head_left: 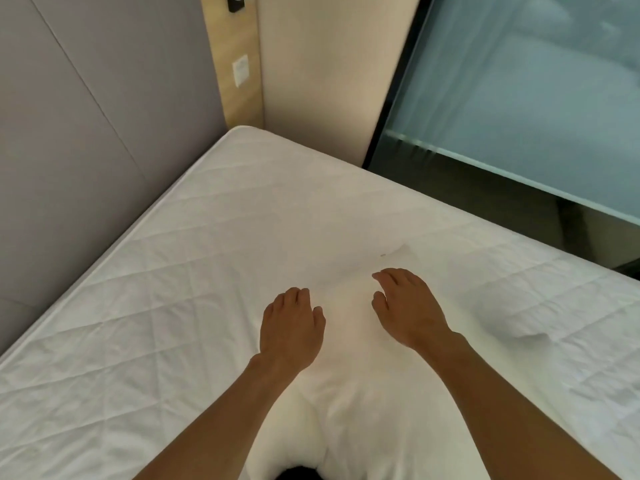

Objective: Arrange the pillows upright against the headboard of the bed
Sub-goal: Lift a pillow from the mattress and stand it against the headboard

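A white pillow (356,358) lies flat on the bed (156,271), running from the bottom edge of the view up toward the middle, well apart from the grey headboard (86,133) at the left. Both hands rest palm-down on its far end. The left hand (291,327) presses the pillow with fingers (294,296) curled loosely, gripping nothing. The right hand (408,306) sits just beside it (a little farther up), its fingers spread and bent, also released. Beyond the bed's far corner stand a wood strip with a switch (240,69) and a frosted glass panel (536,98).
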